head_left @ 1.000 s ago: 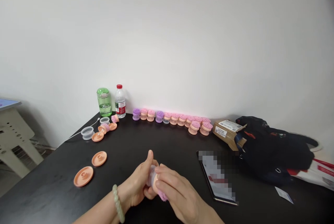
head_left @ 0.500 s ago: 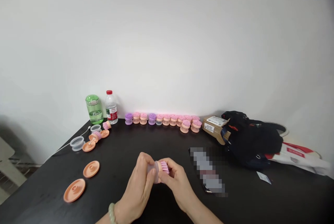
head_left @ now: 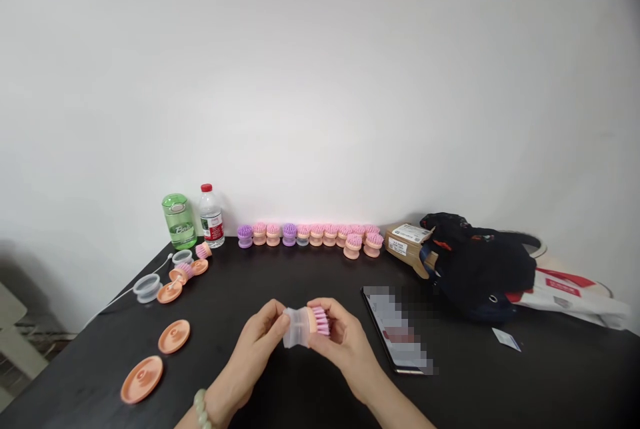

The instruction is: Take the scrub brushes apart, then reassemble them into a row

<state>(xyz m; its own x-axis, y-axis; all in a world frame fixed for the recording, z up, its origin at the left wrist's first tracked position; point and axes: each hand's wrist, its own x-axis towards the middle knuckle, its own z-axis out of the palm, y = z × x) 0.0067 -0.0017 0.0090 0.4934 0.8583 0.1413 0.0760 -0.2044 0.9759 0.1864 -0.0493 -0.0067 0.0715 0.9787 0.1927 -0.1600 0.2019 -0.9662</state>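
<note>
In front of me, at the near middle of the table, my left hand point(head_left: 256, 343) pinches the outer edge of a translucent spool-shaped silicone body point(head_left: 297, 327). A peach brush head with pink bristles point(head_left: 321, 321) sits against its right end, and the two lie on their side in the air. My right hand point(head_left: 347, 349) grips that brush head, thumb in front and fingers behind. To the left lie two orange discs point(head_left: 175, 336) with small raised centres. Farther back are translucent rings point(head_left: 148, 287) and a loose pink brush head point(head_left: 203, 251).
Along the wall stands a row of assembled scrub brushes point(head_left: 316, 235), mostly pink, two purple. A green bottle point(head_left: 179, 223) and a water bottle point(head_left: 212, 219) stand back left. Rightward lie a phone point(head_left: 395, 329), a cardboard box point(head_left: 407, 249), a black bag point(head_left: 480, 275) and a card point(head_left: 506, 339).
My left hand has drawn back to the outer edge of the translucent body, uncovering more of it. The right hand keeps hold of the brush head. The camera view has tilted slightly.
</note>
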